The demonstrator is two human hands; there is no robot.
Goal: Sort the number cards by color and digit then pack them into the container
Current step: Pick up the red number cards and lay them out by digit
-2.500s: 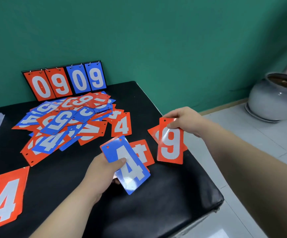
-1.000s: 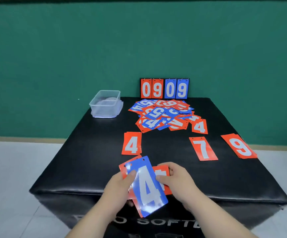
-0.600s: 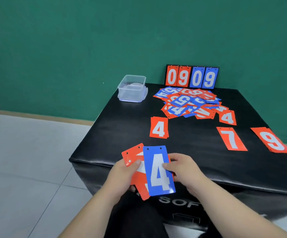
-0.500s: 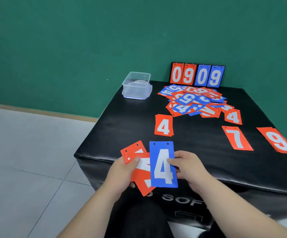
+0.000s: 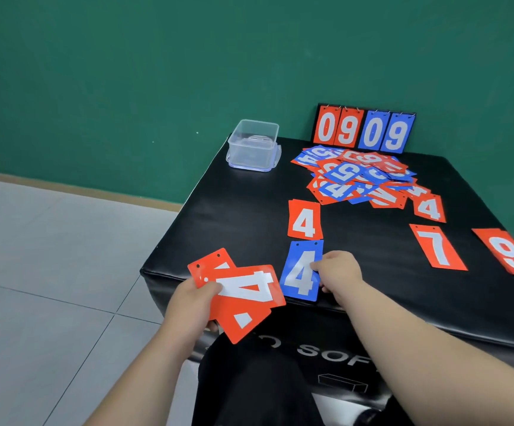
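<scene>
My left hand grips a small fan of red 4 cards off the box's front left edge. My right hand pinches the right edge of a blue 4 card, which lies near the front edge of the black box, just below a red 4 pile. A red 7 card and a red 9 card lie to the right. A mixed heap of red and blue cards sits at the back. The clear plastic container stands at the back left corner.
A flip scoreboard showing 09 09 stands against the green wall behind the heap. A lone red 4 card lies by the heap's right side. Grey tiled floor lies left of the box. My dark-clothed knee is under the front edge.
The blue 4 left the fan in my left hand; my right hand carried it forward and set it down below the red 4 pile. The red cards stayed in my left hand.
</scene>
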